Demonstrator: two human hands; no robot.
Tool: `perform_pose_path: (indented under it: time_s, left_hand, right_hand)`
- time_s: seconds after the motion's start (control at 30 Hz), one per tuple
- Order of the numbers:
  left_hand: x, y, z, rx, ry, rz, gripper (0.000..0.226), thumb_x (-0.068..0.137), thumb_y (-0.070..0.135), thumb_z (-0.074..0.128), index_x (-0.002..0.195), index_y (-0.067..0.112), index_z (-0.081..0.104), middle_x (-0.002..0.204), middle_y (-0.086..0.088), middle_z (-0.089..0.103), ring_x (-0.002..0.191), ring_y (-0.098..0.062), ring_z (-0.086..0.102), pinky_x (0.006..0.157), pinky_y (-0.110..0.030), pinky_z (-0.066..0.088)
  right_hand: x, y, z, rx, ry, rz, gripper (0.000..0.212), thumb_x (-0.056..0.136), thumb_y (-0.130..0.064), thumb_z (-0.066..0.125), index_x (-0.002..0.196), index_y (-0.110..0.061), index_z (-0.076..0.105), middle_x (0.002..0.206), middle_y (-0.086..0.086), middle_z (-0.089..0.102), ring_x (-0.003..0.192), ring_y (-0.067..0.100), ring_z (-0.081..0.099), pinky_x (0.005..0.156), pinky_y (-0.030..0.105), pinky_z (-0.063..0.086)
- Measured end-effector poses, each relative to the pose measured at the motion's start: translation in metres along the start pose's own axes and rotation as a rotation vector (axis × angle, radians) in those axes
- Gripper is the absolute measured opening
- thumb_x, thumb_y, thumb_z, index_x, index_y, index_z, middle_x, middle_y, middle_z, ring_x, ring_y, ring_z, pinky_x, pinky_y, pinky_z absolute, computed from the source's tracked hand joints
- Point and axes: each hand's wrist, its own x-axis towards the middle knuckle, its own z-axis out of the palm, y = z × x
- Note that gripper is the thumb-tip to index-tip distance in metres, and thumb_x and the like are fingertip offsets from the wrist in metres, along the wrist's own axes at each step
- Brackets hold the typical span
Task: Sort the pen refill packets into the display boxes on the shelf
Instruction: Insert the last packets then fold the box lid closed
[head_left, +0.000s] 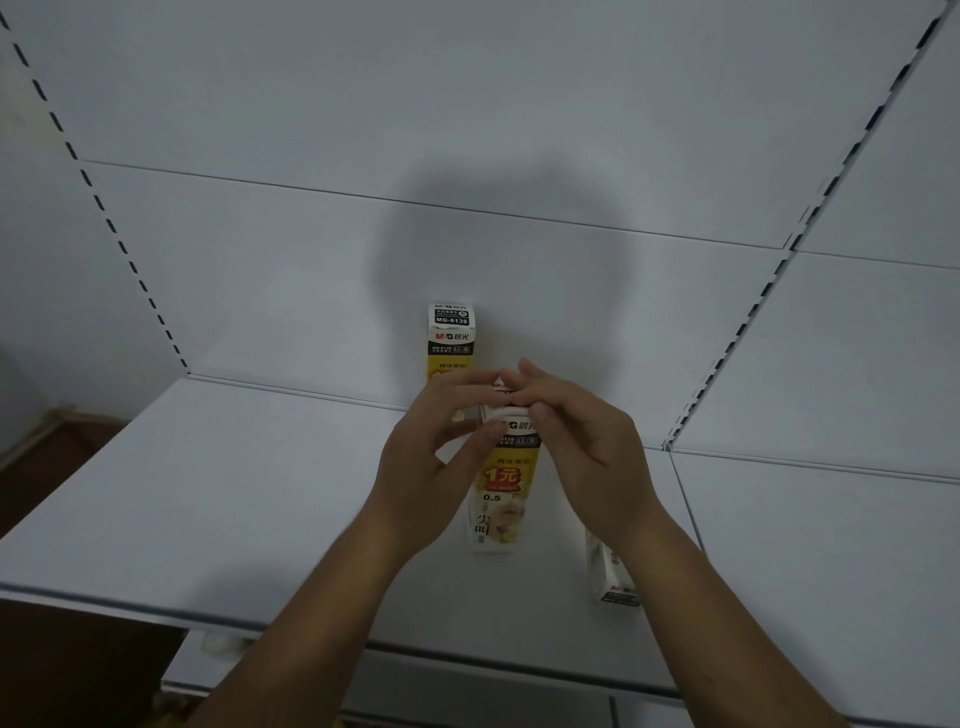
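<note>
Display box (501, 488), the white-and-yellow carton you are working on, stands mid-shelf (234, 493), well forward of the back panel (260, 291). Whether its foot rests fully on the board I cannot tell. Your left hand (426, 441) curls round its top end with the thumb on the printed face. Your right hand (582, 431) pinches the same end from the other side, so both hands grip it high up, probably at the flap.

That high hold is the risk. The carton is tall and narrow, so a hard tug at the flap could tip it over or tear the card, and anything inside might spill. Your right forearm also crosses just over the third box (613, 577), which lies near the shelf's front edge. A careless sweep of that arm could knock it off.

Count: three cartons. One is in your hands, a second box (451, 332) stands upright against the back panel, and one lies flat. No loose pen refill packets are in view.
</note>
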Motion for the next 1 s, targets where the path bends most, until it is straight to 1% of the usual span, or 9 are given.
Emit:
perform_pose_path:
  time_s: [0.07,0.17,0.3,0.4,0.53,0.67,0.8,0.9,1.0]
  left_hand:
    - [0.0,0.0,0.0,0.008,0.005,0.003,0.025,0.102,0.027,0.061,0.123,0.04,0.064,0.139,0.013,0.059,0.133,-0.022,0.058,0.097,-0.028,0.058]
    - [-0.002,-0.003,0.002,0.002,0.025,0.01,0.021,0.102,0.027,0.061,0.119,0.038,0.066,0.138,0.008,0.06,0.132,-0.022,0.059,0.096,-0.031,0.059]
    - [-0.004,-0.005,0.003,-0.02,0.018,0.025,0.015,0.104,0.037,0.059,0.117,0.033,0.066,0.138,0.006,0.059,0.132,-0.02,0.059,0.096,-0.028,0.058]
    - [-0.004,-0.004,0.004,0.019,0.019,0.025,0.016,0.103,0.029,0.059,0.118,0.031,0.064,0.139,0.006,0.058,0.132,-0.019,0.058,0.095,-0.025,0.057]
    - [-0.002,-0.004,0.005,0.053,-0.014,0.047,0.023,0.103,0.018,0.062,0.122,0.032,0.063,0.142,0.005,0.057,0.134,-0.018,0.057,0.095,-0.022,0.056]
    - [-0.004,-0.006,0.006,0.06,-0.006,0.049,0.024,0.1,0.014,0.064,0.116,0.031,0.065,0.141,0.006,0.057,0.132,-0.015,0.058,0.094,-0.021,0.056]
    - [-0.006,-0.006,0.004,0.087,-0.003,0.047,0.03,0.097,0.013,0.067,0.12,0.032,0.063,0.143,0.008,0.055,0.135,-0.017,0.057,0.096,-0.022,0.056]
    - [-0.01,-0.007,-0.001,0.13,-0.073,-0.005,0.056,0.091,0.015,0.076,0.136,0.037,0.052,0.152,0.015,0.046,0.14,-0.016,0.051,0.099,-0.021,0.055]
    - [-0.017,-0.01,-0.006,0.13,-0.147,-0.113,0.083,0.085,0.025,0.08,0.152,0.044,0.035,0.16,0.018,0.035,0.142,-0.011,0.048,0.101,-0.02,0.054]
  right_hand:
    - [-0.001,0.0,0.001,-0.011,0.011,-0.012,0.03,0.108,-0.01,0.049,0.122,-0.026,0.07,0.139,-0.005,0.067,0.147,0.014,0.045,0.116,0.053,0.043]
    - [-0.01,0.005,0.006,-0.045,0.007,-0.022,0.03,0.108,-0.014,0.047,0.128,-0.026,0.067,0.149,-0.007,0.059,0.152,0.014,0.037,0.118,0.055,0.039]
    - [-0.023,0.013,0.015,-0.124,0.036,-0.075,0.033,0.107,-0.012,0.047,0.136,-0.022,0.061,0.159,-0.008,0.048,0.156,0.016,0.03,0.122,0.047,0.034]
    - [-0.021,0.012,0.016,-0.119,0.036,-0.089,0.034,0.108,-0.009,0.048,0.137,-0.019,0.06,0.159,-0.006,0.048,0.155,0.017,0.03,0.123,0.044,0.033]
    - [-0.021,0.013,0.016,-0.114,0.073,-0.106,0.031,0.107,-0.009,0.05,0.134,-0.02,0.061,0.156,-0.006,0.05,0.153,0.017,0.035,0.121,0.045,0.037]
    - [-0.024,0.022,0.019,-0.152,0.102,-0.187,0.028,0.108,-0.013,0.049,0.132,-0.025,0.058,0.156,-0.003,0.051,0.153,0.023,0.037,0.12,0.047,0.039]
    - [-0.024,0.02,0.022,-0.151,0.118,-0.219,0.032,0.104,-0.005,0.057,0.132,-0.021,0.06,0.156,0.004,0.049,0.151,0.025,0.04,0.119,0.039,0.04]
    - [-0.028,0.026,0.021,-0.178,0.116,-0.19,0.053,0.094,-0.002,0.072,0.141,-0.017,0.054,0.159,0.008,0.042,0.148,0.026,0.043,0.109,0.043,0.052]
    - [-0.037,0.031,0.019,-0.09,0.016,0.035,0.091,0.089,-0.012,0.08,0.16,-0.032,0.025,0.157,-0.007,0.043,0.141,0.021,0.051,0.098,0.041,0.058]
